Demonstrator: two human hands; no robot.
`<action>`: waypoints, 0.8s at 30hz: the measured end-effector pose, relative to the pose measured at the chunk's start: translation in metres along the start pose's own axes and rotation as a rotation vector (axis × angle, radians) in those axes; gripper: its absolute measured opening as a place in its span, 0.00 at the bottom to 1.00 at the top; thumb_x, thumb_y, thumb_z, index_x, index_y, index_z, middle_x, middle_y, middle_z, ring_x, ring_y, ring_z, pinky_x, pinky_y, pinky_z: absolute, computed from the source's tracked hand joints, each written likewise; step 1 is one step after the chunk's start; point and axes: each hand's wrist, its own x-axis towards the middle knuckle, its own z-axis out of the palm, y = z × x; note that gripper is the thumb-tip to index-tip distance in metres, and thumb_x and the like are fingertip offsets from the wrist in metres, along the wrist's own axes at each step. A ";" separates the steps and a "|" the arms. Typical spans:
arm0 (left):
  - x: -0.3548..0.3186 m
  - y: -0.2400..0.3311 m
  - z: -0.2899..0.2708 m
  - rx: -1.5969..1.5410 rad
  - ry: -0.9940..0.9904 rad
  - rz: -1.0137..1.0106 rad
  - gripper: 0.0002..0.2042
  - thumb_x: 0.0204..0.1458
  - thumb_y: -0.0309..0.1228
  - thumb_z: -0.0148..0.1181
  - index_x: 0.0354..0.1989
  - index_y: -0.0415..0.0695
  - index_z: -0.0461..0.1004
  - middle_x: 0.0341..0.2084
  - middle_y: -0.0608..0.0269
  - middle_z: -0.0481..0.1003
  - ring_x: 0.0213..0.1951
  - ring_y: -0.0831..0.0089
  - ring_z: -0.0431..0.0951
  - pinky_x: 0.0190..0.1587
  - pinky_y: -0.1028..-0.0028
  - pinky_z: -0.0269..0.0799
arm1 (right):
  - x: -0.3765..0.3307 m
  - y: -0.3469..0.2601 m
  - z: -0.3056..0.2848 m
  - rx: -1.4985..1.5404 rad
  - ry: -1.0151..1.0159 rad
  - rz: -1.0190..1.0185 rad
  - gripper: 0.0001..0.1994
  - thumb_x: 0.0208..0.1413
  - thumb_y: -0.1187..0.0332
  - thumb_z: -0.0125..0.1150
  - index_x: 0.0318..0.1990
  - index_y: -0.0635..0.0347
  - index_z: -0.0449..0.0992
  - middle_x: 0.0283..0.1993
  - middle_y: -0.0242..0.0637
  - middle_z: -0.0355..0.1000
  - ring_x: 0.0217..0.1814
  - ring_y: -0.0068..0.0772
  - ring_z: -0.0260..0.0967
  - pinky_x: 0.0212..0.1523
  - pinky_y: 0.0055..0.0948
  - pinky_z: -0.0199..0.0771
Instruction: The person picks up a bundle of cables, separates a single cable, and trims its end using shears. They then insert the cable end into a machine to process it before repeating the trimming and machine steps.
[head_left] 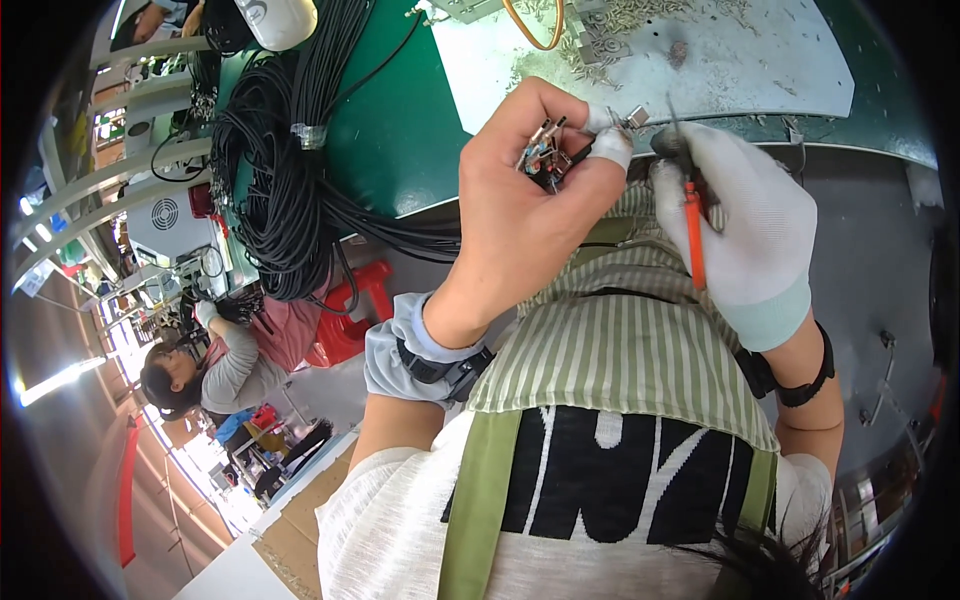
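The green counter, smooth and slightly glossy, spreads across the far side, with a flat white board on its far right part. At the near middle hangs a soft fabric apron in green and cream stripes. To the left, a thick looped coil of black cables, smooth and rubbery, lies on the counter, its strands running right toward the hands. A red plastic stool stands below it. The right hand, in a knitted white glove, has its grip closed on an orange-handled tool; the long axis runs near to far, the slim dark tip pointing far and slightly left. The left hand, bare but for white coverings on the thumb and index fingertips, has its grip closed around a cluster of wire ends, thin and multicoloured. Just beyond those fingertips, left of the tool's tip, a small boxy metal connector points right and slightly far. Small metal pieces litter the board.
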 end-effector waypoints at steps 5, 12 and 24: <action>0.001 -0.006 -0.001 0.137 -0.008 0.074 0.09 0.43 0.20 0.61 0.33 0.39 0.69 0.22 0.72 0.68 0.24 0.89 0.63 0.26 0.86 0.61 | 0.008 0.003 -0.004 -0.227 0.011 -0.232 0.12 0.45 0.72 0.64 0.39 0.59 0.75 0.31 0.38 0.72 0.35 0.42 0.71 0.35 0.33 0.71; 0.004 0.002 -0.001 0.283 -0.036 0.170 0.10 0.42 0.16 0.61 0.33 0.37 0.71 0.23 0.72 0.69 0.26 0.89 0.63 0.29 0.87 0.60 | 0.018 0.005 -0.015 -0.358 -0.126 -0.312 0.12 0.46 0.71 0.63 0.41 0.59 0.76 0.26 0.38 0.70 0.30 0.40 0.71 0.29 0.31 0.69; 0.010 -0.013 -0.008 0.388 -0.174 0.464 0.12 0.48 0.16 0.58 0.43 0.36 0.70 0.25 0.71 0.72 0.26 0.90 0.65 0.28 0.87 0.59 | 0.012 0.014 0.004 0.341 -0.149 -0.118 0.08 0.57 0.69 0.55 0.35 0.65 0.75 0.19 0.27 0.66 0.16 0.14 0.60 0.17 0.21 0.60</action>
